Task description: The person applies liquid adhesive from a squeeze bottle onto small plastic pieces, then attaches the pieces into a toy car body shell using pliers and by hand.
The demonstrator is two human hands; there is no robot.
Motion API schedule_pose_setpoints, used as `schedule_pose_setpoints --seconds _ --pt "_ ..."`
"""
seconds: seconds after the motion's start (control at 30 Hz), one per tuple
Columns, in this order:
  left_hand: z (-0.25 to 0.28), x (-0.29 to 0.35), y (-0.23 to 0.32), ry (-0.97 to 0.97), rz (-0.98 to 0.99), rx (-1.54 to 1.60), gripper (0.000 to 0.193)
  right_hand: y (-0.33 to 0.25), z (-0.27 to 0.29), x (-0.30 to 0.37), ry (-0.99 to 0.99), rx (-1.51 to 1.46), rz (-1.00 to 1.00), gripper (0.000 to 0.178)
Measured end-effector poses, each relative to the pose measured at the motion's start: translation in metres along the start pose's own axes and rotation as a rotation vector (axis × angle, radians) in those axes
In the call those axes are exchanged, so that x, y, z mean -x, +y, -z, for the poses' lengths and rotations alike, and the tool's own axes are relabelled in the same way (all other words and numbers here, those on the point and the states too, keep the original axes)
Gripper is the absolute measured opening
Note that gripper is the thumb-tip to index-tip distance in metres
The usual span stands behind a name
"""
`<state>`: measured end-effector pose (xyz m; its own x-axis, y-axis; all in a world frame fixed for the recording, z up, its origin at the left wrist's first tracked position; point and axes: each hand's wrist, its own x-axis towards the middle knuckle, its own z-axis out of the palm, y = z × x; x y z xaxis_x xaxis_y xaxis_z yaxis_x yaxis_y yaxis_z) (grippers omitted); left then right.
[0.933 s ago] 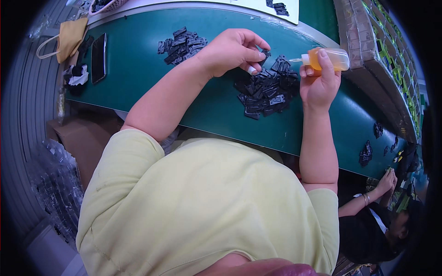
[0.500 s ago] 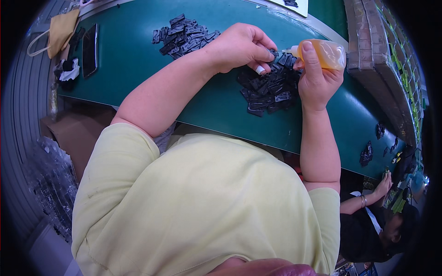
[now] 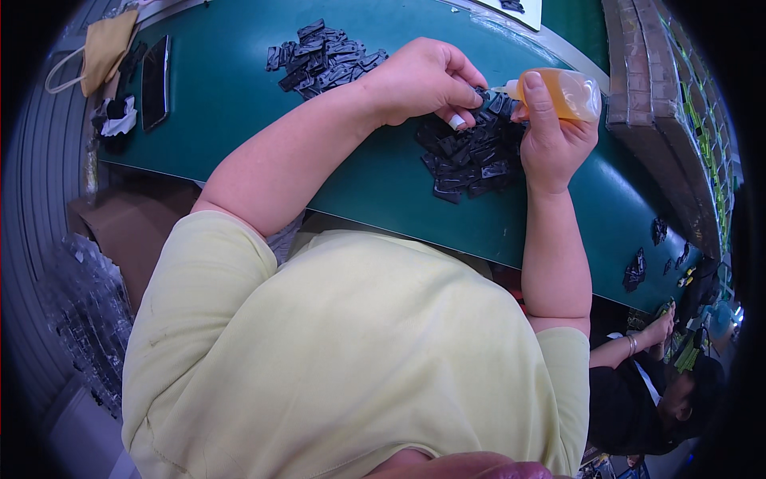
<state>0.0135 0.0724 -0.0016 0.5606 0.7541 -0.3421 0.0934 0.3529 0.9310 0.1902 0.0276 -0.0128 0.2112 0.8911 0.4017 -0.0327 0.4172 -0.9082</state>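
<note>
My right hand [image 3: 556, 140] is wrapped round a clear squeeze bottle [image 3: 576, 94] of orange liquid, tipped on its side with its nozzle pointing left. Between the thumb and fingers of my left hand [image 3: 435, 80] is a small black plastic part [image 3: 481, 93], mostly hidden by the fingertips. The nozzle tip meets or nearly meets this part; I cannot tell which. One left finger wears a white wrap [image 3: 456, 122]. Below both hands lies a heap of black plastic parts [image 3: 471, 160]. A second heap of like parts [image 3: 325, 57] sits farther left, beyond my left forearm.
A green table [image 3: 231, 104] carries the heaps. At its left lie a dark phone [image 3: 155, 83] and a yellow face mask [image 3: 108, 49]. A cardboard partition [image 3: 658, 136] stands at the right. A co-worker's hand [image 3: 661, 327] is at the lower right, near small black pieces [image 3: 634, 270].
Both hands stay in nearly the same pose, with the bottle nozzle at the black part. The whole view has shifted very slightly.
</note>
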Motion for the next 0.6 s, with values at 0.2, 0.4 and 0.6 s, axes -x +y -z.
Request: schedule_pose_setpoints --seconds 0.2,0.4,0.6 --pt "0.0 0.002 0.002 0.015 0.003 -0.002 0.026 -0.006 0.006 -0.005 0.054 -0.198 -0.027 0.014" --pt "0.001 0.001 0.002 0.03 0.008 -0.003 0.025 -0.014 0.003 0.002 -0.01 -0.178 -0.086 0.015" --pt "0.0 0.002 0.003 0.037 0.01 -0.001 0.024 -0.01 0.003 0.005 -0.05 -0.134 -0.087 0.015"
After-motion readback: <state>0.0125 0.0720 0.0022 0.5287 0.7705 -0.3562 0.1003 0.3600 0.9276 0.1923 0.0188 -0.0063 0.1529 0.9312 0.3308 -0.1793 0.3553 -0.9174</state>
